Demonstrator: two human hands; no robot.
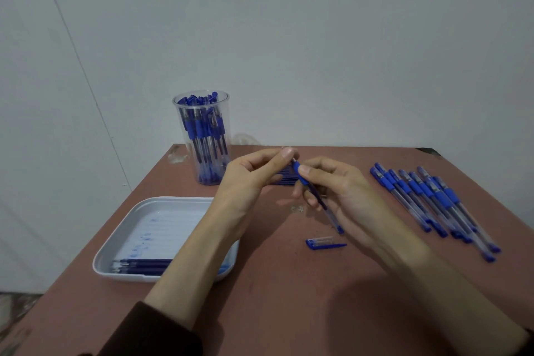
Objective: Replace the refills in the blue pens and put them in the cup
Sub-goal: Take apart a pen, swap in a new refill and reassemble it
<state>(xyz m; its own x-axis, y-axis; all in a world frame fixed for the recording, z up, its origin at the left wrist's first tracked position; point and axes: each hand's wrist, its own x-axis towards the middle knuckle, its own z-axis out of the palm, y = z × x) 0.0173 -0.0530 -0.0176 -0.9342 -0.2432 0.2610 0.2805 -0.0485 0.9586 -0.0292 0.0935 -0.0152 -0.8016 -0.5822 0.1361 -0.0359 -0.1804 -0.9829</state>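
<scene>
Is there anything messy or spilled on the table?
Yes. Blue ink blotches stain the floor of the white tray, above the refills lying in it. A loose pen cap also lies alone on the table.

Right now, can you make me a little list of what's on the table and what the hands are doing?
cup: clear, upright, full of blue pens
tray: white, a few refills along its near edge
row of pens: capped, lying on the table, right side
pen cap: loose, near the middle
right hand: holds an uncapped pen
left hand: pinches at the pen's tip
table: reddish-brown
</scene>
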